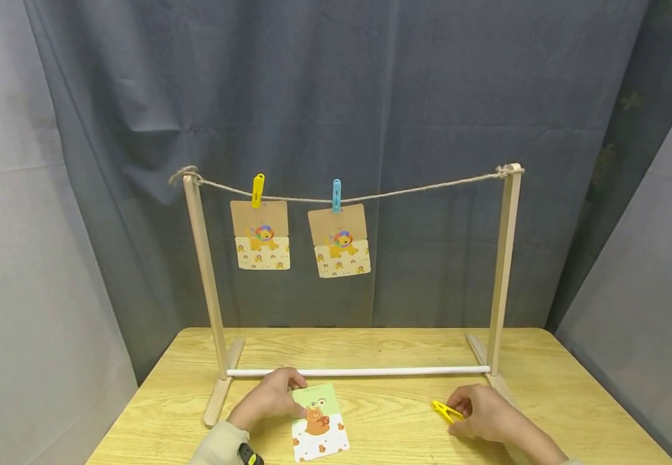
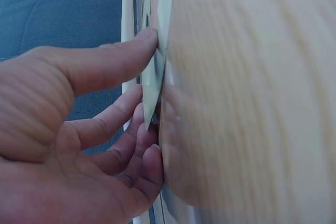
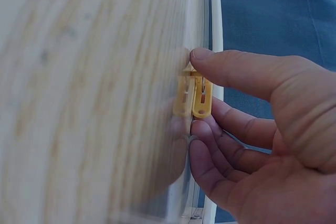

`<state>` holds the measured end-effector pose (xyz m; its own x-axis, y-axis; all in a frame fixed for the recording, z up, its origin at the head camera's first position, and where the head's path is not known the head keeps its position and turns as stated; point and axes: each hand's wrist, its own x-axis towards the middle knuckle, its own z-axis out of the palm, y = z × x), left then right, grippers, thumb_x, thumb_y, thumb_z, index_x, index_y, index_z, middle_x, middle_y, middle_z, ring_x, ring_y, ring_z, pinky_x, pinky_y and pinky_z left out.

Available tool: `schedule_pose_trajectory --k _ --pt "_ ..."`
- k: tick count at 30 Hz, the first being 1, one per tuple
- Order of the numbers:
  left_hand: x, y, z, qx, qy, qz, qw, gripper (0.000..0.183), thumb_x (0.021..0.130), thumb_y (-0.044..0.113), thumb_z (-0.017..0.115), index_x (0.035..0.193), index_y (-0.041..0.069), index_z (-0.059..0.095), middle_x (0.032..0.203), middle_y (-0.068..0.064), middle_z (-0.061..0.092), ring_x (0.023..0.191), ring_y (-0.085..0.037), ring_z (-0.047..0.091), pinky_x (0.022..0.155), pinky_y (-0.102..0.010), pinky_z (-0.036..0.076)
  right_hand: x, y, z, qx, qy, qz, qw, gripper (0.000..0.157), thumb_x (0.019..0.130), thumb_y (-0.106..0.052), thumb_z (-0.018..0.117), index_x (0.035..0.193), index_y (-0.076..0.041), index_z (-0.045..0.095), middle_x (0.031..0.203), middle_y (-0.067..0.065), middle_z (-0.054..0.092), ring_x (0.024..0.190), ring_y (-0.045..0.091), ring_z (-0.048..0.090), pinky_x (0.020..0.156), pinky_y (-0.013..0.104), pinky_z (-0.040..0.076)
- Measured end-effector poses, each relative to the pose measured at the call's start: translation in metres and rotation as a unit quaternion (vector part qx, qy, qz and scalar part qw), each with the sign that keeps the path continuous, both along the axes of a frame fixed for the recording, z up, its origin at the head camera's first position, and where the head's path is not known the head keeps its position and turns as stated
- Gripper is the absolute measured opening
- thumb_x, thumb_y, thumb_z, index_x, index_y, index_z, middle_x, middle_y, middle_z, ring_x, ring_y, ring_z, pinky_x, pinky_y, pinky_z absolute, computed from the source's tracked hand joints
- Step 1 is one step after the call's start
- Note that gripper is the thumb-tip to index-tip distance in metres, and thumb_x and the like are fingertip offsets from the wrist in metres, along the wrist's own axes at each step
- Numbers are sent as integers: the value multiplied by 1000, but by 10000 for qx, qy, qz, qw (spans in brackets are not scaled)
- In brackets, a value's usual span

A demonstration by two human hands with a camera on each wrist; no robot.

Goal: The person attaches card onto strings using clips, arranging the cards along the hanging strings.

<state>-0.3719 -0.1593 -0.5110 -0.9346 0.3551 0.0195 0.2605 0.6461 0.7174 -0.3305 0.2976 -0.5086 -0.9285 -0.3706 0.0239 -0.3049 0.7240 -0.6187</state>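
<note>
A bear card [image 1: 320, 423], green above and white below, lies at the front of the wooden table. My left hand [image 1: 269, 395] holds its left edge; in the left wrist view the thumb lies on the card [image 2: 152, 82], with the other fingers curled by its edge. Farther right, my right hand [image 1: 483, 412] pinches a yellow clothespin [image 1: 445, 411] low over the tabletop. The right wrist view shows this clothespin [image 3: 202, 98] between the thumb and the curled fingers.
A wooden frame [image 1: 503, 271] with a white crossbar [image 1: 394, 371] stands behind my hands. Along its rope [image 1: 429, 188], a yellow clothespin [image 1: 258, 191] and a blue clothespin [image 1: 336, 196] hold two lion cards, a left one [image 1: 262, 248] and a tilted right one [image 1: 340, 255].
</note>
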Motion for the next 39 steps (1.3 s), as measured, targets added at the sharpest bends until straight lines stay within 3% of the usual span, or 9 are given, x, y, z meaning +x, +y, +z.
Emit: schedule_pose_trajectory --k 17,32,39 --pt "-4 -1 0 179 -194 143 9996 43 72 0 91 109 5 72 109 -10 63 101 -27 58 87 -48 52 0 -2 4 -73 -246 -197 9995 29 77 -17 91 97 -8 72 84 1 63 75 15 55 62 25 47" --pt "-2 1 8 276 56 330 9991 32 74 -4 84 104 5 76 99 -6 66 93 -22 59 80 -38 52 2 -2 6 -210 -232 -243 9992 29 77 -15 90 99 -6 73 83 1 63 75 16 55 61 25 47" --pt "0 -2 12 344 -79 347 9988 30 78 -2 84 105 10 76 103 -5 66 98 -24 60 86 -47 54 3 -3 9 -203 -203 -256 9993 28 77 -14 91 98 -7 73 83 1 64 75 16 57 61 25 48"
